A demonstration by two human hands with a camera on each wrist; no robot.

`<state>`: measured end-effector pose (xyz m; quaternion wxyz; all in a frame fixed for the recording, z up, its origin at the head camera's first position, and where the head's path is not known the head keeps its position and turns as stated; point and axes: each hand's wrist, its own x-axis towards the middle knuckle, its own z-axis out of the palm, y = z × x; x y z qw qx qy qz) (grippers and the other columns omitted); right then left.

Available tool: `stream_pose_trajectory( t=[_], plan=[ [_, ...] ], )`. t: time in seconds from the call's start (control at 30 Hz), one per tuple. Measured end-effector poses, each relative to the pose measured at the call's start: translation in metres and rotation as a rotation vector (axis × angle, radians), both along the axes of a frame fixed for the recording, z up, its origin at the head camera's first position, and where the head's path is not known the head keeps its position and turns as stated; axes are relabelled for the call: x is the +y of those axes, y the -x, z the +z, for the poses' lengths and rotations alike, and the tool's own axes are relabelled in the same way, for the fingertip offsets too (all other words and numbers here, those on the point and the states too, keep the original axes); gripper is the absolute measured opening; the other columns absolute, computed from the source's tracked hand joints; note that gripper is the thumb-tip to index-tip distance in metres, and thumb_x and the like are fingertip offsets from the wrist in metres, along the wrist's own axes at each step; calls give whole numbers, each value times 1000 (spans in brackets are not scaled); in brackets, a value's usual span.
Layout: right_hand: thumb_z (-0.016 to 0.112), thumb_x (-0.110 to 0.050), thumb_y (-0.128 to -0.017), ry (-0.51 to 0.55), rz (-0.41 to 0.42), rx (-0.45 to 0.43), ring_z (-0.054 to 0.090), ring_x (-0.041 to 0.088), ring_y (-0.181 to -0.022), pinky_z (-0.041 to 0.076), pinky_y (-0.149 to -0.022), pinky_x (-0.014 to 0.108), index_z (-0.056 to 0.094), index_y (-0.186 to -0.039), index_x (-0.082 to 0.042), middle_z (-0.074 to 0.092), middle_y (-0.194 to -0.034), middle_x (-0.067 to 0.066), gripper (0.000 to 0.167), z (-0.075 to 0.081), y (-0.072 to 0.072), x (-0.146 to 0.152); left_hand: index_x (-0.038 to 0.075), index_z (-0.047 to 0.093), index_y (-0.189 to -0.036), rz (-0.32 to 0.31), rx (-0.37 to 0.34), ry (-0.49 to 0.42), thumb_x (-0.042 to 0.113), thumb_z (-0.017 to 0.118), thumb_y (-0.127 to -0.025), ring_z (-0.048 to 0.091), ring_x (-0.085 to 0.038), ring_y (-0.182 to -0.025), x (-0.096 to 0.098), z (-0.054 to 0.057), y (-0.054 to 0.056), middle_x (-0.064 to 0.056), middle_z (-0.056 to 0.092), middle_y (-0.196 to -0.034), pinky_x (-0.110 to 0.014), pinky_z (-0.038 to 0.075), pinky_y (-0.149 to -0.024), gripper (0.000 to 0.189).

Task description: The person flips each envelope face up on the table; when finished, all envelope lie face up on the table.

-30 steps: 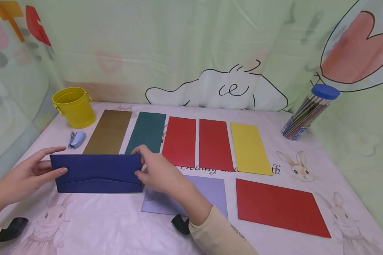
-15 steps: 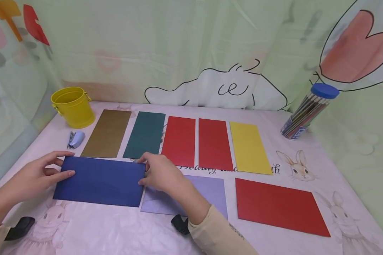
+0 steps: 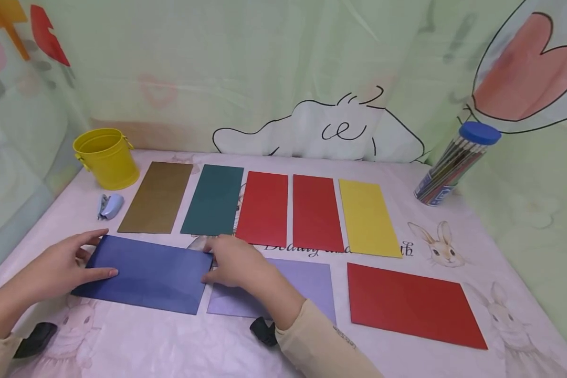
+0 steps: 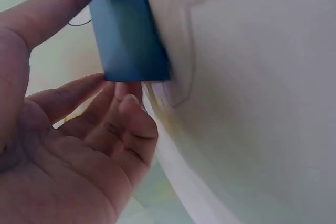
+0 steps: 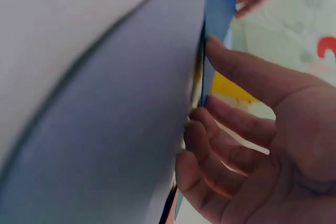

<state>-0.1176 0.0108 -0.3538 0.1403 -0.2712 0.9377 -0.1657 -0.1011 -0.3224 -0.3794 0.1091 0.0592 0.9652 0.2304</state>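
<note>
A dark blue envelope [image 3: 146,275] lies low over the table at the front left, its plain face up. My left hand [image 3: 61,268] holds its left end, thumb on the upper face and index finger at the far corner. At the right end, my right hand [image 3: 241,265] holds it with thumb and index finger along the short edge. The left wrist view shows the envelope's end [image 4: 126,30] between thumb and index finger, other fingers curled below. Partly under my right forearm lies a lilac envelope [image 3: 307,289].
Brown [image 3: 156,197], green [image 3: 212,199], two red and yellow [image 3: 370,218] envelopes form a row behind. Another red envelope [image 3: 416,304] lies front right. A yellow bucket [image 3: 106,160] and a small light-blue stapler [image 3: 110,206] stand left; a tube of pencils [image 3: 455,165] stands back right.
The blue envelope has turned from standing on edge, flap side showing, to nearly flat with its plain face up. Both hands have lowered with it and come slightly nearer.
</note>
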Motion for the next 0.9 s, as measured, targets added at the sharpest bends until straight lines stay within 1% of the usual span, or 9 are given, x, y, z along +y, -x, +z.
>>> stream_pose_trajectory(
  t=[0.1,0.23,0.37,0.47,0.63,0.7,0.77,0.83,0.9],
  plan=[
    [83,-32,-84,-62,37,40,60,11,-103,50,-87,24,70,-126,-13,66,-112,-2,48,1,0,-5,-17,35,-144,-4,-1,37,49,85,-77,57,-46,-99,0,1,1,-36,52,-119,-52,56,-74,106],
    [82,-33,-85,-114,51,55,61,12,-105,51,-86,26,70,-126,-14,66,-113,-1,47,4,1,-8,-20,38,-140,-27,11,71,47,86,-75,56,-39,-92,2,3,3,-33,55,-113,-51,54,-73,105],
    [81,-33,-85,-130,49,63,61,12,-106,52,-86,27,70,-127,-14,66,-113,-1,48,5,2,-10,-21,39,-139,-28,-8,102,46,86,-76,56,-39,-89,2,4,4,-35,54,-112,-54,54,-75,103],
    [82,-33,-85,-135,45,65,61,11,-105,52,-85,27,70,-127,-14,66,-112,-2,48,5,2,-9,-18,42,-138,-24,-16,137,49,85,-76,53,-46,-95,3,3,5,-39,49,-116,-60,52,-79,101],
    [81,-34,-85,-138,49,57,61,11,-105,52,-86,27,69,-128,-15,66,-113,-2,48,5,2,-8,-10,54,-134,-15,26,192,47,87,-74,38,-59,-108,6,3,4,-41,42,-122,-71,43,-84,89],
    [80,-34,-85,-132,59,49,61,11,-105,51,-87,27,69,-128,-15,65,-114,-2,48,6,1,-7,-7,58,-132,-37,64,206,41,89,-73,38,-59,-109,12,6,3,-39,45,-123,-71,43,-84,83],
    [79,-34,-86,-121,75,38,60,11,-105,51,-87,27,67,-129,-14,65,-113,-2,48,7,1,-3,-4,61,-130,-74,111,218,37,90,-73,41,-58,-109,22,9,3,-36,48,-123,-70,43,-85,76],
    [79,-35,-86,-109,83,24,60,11,-105,51,-88,28,66,-130,-15,64,-114,-3,49,9,1,4,-1,63,-129,-113,167,210,34,89,-75,44,-57,-110,39,14,3,-33,52,-124,-69,43,-87,70],
    [78,-35,-86,-92,90,3,60,11,-105,51,-88,29,65,-132,-15,64,-116,-3,51,14,0,15,2,64,-129,-141,210,170,32,87,-78,46,-53,-113,60,21,2,-29,54,-125,-68,43,-89,64]
  ],
)
